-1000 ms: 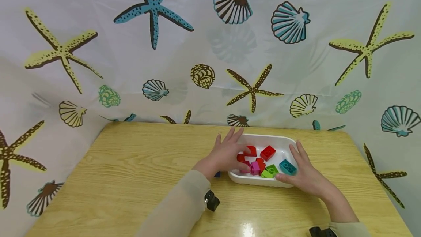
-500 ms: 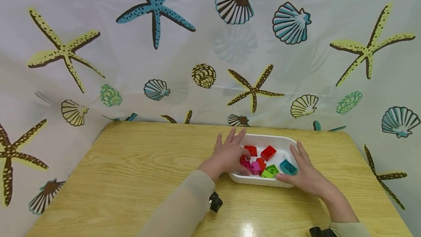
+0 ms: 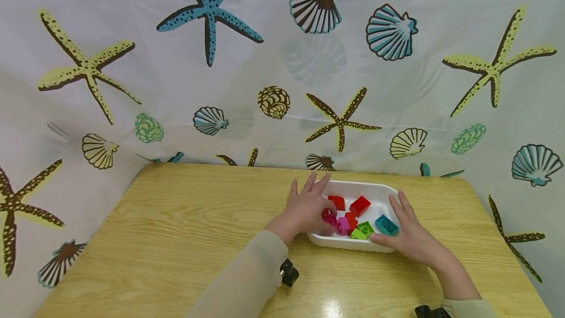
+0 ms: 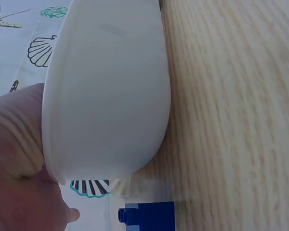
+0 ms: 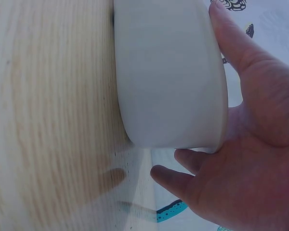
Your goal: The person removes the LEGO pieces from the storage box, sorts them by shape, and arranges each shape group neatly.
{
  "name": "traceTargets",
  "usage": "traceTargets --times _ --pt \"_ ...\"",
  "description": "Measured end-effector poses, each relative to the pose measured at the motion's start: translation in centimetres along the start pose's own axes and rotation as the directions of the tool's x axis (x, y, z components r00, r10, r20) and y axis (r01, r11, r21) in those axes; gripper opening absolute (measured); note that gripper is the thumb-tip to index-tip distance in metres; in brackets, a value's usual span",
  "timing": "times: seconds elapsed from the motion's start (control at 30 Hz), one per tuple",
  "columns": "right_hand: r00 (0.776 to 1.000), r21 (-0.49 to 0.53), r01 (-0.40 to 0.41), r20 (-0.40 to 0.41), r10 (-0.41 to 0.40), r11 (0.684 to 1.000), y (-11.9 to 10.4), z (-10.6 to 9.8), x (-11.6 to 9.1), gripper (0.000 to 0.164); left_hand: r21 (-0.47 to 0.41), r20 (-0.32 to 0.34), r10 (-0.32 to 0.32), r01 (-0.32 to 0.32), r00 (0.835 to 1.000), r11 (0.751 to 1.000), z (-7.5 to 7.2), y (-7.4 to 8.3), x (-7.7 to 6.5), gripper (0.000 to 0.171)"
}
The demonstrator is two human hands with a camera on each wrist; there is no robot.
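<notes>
A white tray (image 3: 353, 245) with rounded corners stands on the table, with toy bricks inside it. At its left end my left hand (image 3: 306, 210) reaches over the rim and pinches a magenta brick (image 3: 329, 219) between thumb and forefinger; the other fingers are spread. My right hand (image 3: 410, 234) rests against the right end, thumb on the front rim and straight fingers along the outside. Close to the held brick lie a pink brick (image 3: 343, 226) and a red brick (image 3: 350, 220). Both wrist views show mainly the tray's outer wall, which hides the bricks.
Green bricks (image 3: 365, 228), a teal brick (image 3: 386, 225) and a tilted red brick (image 3: 360, 205) lie elsewhere inside. A dark blue brick (image 4: 151, 216) is outside the tray's left end, hidden in the head view. A shell-printed curtain (image 3: 265, 63) encloses the wooden table (image 3: 190, 220).
My left hand has moved slightly right and inward, and its forefinger and thumb have closed on the magenta brick. The blue brick has gone out of sight behind my left wrist. The right hand stays.
</notes>
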State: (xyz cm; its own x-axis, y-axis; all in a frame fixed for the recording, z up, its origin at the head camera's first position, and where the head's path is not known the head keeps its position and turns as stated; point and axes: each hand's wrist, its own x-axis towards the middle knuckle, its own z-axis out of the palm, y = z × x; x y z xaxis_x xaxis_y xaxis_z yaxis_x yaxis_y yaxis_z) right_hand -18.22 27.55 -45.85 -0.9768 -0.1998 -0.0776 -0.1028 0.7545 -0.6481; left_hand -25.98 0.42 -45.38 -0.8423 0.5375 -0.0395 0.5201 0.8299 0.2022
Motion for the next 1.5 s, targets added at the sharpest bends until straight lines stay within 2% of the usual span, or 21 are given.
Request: traceTargets --times 0.17,0.3,0.43,0.67,1.07,1.3,1.5 --pt "1.0 0.001 -0.006 0.002 0.006 1.0 -0.05 0.03 0.03 0.118 -0.059 -0.058 0.04 -0.044 0.998 0.997 0.11 -0.34 -0.1 0.032" --pt "1.0 0.004 -0.006 0.001 0.006 1.0 -0.08 0.04 0.04 0.118 -0.087 -0.149 0.088 -0.102 0.985 0.991 -0.06 -0.45 -0.23 0.028" --pt "1.0 -0.002 -0.011 0.002 0.011 1.0 -0.09 0.06 0.02 0.119 -0.106 -0.207 0.097 -0.121 0.974 0.987 -0.52 -0.34 -0.37 0.031" --pt "1.0 0.002 -0.008 0.005 0.008 1.0 0.0 0.11 0.02 0.118 -0.125 -0.202 0.086 -0.112 0.976 0.986 -0.85 -0.23 -0.54 0.034" --pt "1.0 0.012 0.013 0.004 -0.013 1.0 -0.03 0.08 -0.12 0.117 -0.131 -0.184 0.06 -0.085 0.981 0.988 -0.55 -0.51 -0.38 0.037" --pt "1.0 0.01 0.003 0.003 -0.003 1.0 0.16 0.11 -0.07 0.118 -0.2 -0.209 0.058 -0.101 0.976 0.975 -0.56 -0.61 -0.37 0.033" --pt "1.0 0.008 0.003 0.002 -0.003 1.0 0.11 -0.02 -0.06 0.119 -0.21 -0.198 0.022 -0.064 0.98 0.976 -0.59 -0.54 -0.35 0.034"
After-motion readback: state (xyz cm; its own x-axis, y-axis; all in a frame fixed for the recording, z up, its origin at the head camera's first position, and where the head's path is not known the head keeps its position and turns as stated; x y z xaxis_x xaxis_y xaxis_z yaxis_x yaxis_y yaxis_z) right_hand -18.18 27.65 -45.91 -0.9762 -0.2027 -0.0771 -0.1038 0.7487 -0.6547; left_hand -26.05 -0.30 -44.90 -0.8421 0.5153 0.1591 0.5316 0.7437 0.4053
